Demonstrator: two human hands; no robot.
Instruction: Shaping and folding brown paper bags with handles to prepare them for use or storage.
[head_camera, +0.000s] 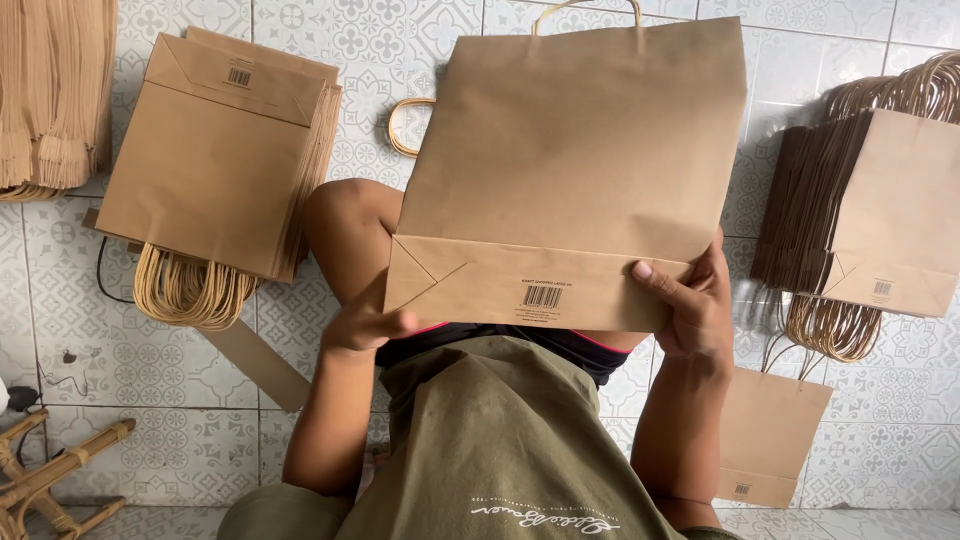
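Observation:
I hold a flat brown paper bag (575, 150) in front of me over my lap, its folded bottom flap toward me and its twisted paper handles (408, 125) pointing away. My left hand (368, 322) grips the near left corner of the flap from below. My right hand (690, 300) pinches the near right corner, thumb on top. My bent knee shows under the bag on the left.
A stack of folded brown bags (215, 150) with handles lies at upper left, another stack (880, 215) at right. A single bag (765, 435) lies by my right forearm. More bag edges (50, 90) fill the top left corner; a bamboo stool (50, 480) sits bottom left on patterned tiles.

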